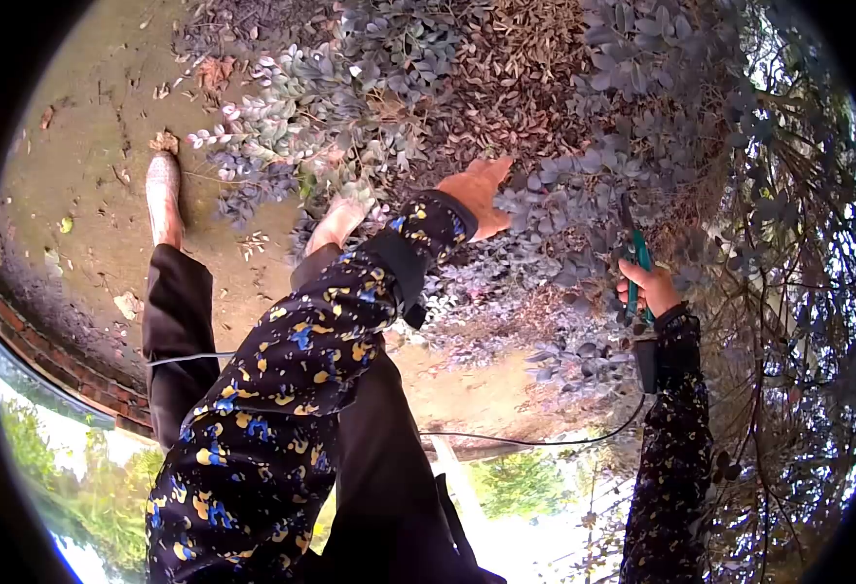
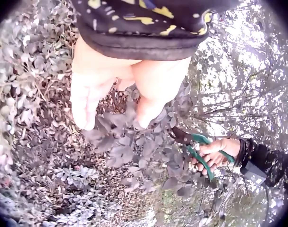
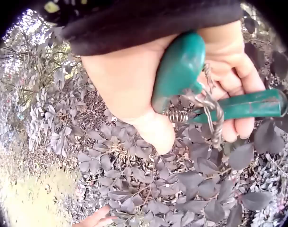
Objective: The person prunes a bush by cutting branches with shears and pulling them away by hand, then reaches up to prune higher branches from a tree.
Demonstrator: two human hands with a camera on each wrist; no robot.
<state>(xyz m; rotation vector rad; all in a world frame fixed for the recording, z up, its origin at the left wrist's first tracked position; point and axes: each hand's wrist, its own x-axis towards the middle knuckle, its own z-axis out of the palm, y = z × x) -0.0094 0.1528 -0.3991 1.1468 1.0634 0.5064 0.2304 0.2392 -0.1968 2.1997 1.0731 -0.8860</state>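
Observation:
My left hand (image 1: pixel 477 198) reaches over the purple-leaved shrub (image 1: pixel 564 185). In the left wrist view this hand (image 2: pixel 127 85) has its thumb and fingers apart, with dark leaves (image 2: pixel 130 146) at and below the fingertips; whether it touches them I cannot tell. My right hand (image 1: pixel 654 288) grips green-handled pruning shears (image 1: pixel 641 255), their dark blades pointing toward the shrub. Up close in the right wrist view, the green handles (image 3: pixel 179 71), a coil spring and twisted wire lie against the palm of the right hand (image 3: pixel 127 85), its fingers round the lower handle.
Brown dry leaves (image 1: pixel 525 68) lie between the shrubs. Two feet (image 1: pixel 163 195) stand on bare soil (image 1: pixel 87 195), one beside low foliage. Thin branches (image 1: pixel 788 292) fill the right side. A brick edging (image 1: pixel 68 375) runs at lower left, and a cable (image 1: pixel 545 443) crosses below the hands.

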